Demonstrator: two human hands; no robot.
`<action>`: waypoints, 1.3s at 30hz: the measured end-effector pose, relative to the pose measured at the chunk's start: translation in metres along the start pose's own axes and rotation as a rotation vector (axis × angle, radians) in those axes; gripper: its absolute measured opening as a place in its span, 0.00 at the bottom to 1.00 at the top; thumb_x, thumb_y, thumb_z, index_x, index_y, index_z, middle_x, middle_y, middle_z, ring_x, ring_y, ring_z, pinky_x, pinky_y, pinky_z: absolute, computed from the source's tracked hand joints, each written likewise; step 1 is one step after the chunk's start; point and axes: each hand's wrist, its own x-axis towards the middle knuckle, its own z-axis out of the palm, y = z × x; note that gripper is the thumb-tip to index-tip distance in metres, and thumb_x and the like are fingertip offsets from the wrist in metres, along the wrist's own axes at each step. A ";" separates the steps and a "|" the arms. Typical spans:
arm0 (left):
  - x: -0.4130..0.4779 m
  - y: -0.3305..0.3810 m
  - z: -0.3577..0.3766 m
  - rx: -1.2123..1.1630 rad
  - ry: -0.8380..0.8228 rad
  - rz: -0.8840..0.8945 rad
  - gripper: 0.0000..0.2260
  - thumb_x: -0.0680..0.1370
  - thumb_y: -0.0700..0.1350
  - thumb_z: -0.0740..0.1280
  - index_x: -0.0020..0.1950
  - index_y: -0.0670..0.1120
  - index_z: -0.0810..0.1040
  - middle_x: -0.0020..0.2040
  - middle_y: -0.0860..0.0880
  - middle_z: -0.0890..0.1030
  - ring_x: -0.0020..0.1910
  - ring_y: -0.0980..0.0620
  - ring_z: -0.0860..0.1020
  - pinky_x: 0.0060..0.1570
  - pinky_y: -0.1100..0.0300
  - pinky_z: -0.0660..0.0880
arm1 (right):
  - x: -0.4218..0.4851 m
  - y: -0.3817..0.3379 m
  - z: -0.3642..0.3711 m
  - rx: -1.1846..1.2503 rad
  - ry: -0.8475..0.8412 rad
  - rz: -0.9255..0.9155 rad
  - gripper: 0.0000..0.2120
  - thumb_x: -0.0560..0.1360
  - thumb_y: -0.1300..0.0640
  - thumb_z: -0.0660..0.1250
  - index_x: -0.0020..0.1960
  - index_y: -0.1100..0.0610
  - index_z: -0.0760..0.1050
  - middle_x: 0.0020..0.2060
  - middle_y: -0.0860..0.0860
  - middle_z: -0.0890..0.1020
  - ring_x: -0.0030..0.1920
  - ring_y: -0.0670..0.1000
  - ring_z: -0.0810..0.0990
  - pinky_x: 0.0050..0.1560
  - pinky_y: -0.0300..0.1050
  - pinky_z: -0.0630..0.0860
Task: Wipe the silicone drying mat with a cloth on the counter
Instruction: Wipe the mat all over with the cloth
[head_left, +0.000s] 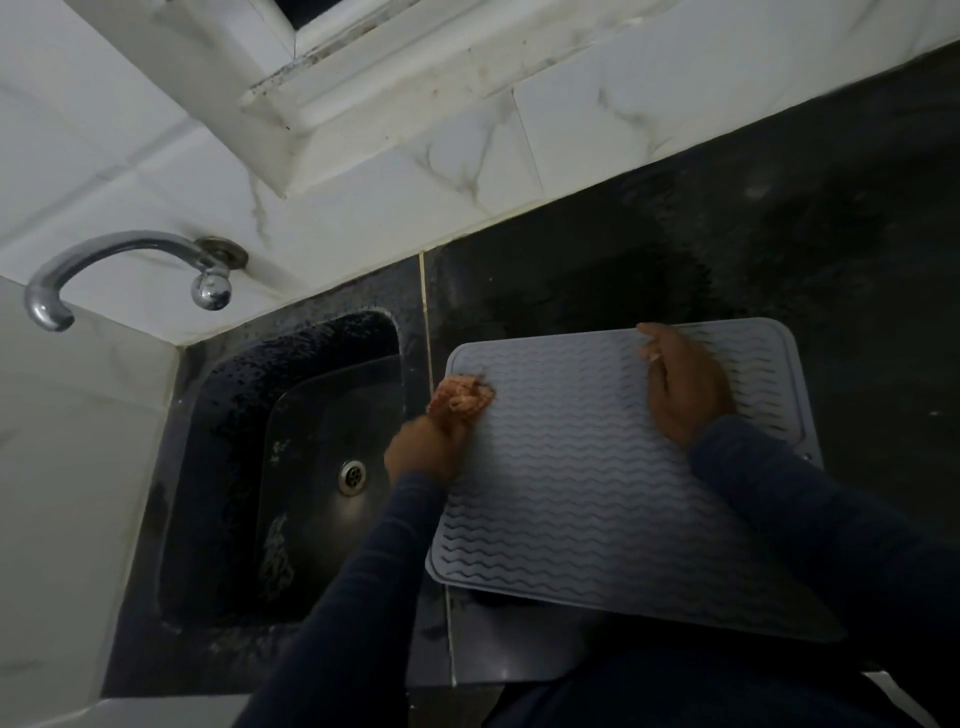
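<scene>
A grey silicone drying mat (582, 483) with wavy ridges lies flat on the dark counter (831, 249), right of the sink. My left hand (426, 452) grips a small reddish-brown cloth (462, 397) and presses it on the mat's far left corner. My right hand (685, 384) rests palm down on the mat's far right part, fingers together and pointing away from me. Both arms wear dark blue sleeves.
A dark sink (291, 467) with a metal drain (352, 475) sits left of the mat. A chrome tap (119, 270) juts from the white marble-tiled wall (363, 171) above it. The counter's front edge runs just below the mat.
</scene>
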 end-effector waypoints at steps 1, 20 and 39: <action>0.004 0.003 0.000 -0.011 0.014 0.004 0.25 0.78 0.65 0.55 0.54 0.46 0.78 0.48 0.43 0.82 0.46 0.42 0.80 0.47 0.53 0.76 | 0.002 -0.002 0.000 -0.019 -0.008 0.006 0.18 0.80 0.60 0.57 0.70 0.56 0.70 0.61 0.57 0.77 0.61 0.57 0.75 0.64 0.50 0.69; 0.037 0.037 -0.001 0.006 0.022 0.022 0.27 0.76 0.68 0.54 0.58 0.48 0.78 0.50 0.43 0.81 0.48 0.43 0.79 0.46 0.53 0.73 | 0.001 -0.004 -0.007 0.186 0.076 0.075 0.26 0.75 0.38 0.56 0.65 0.54 0.72 0.54 0.51 0.78 0.54 0.51 0.76 0.56 0.53 0.74; 0.031 0.114 -0.004 0.092 -0.022 0.516 0.21 0.80 0.63 0.54 0.57 0.50 0.76 0.44 0.48 0.79 0.45 0.47 0.79 0.41 0.57 0.71 | 0.006 -0.003 0.000 0.044 0.093 0.050 0.21 0.78 0.42 0.58 0.63 0.55 0.72 0.57 0.54 0.76 0.58 0.53 0.73 0.61 0.55 0.71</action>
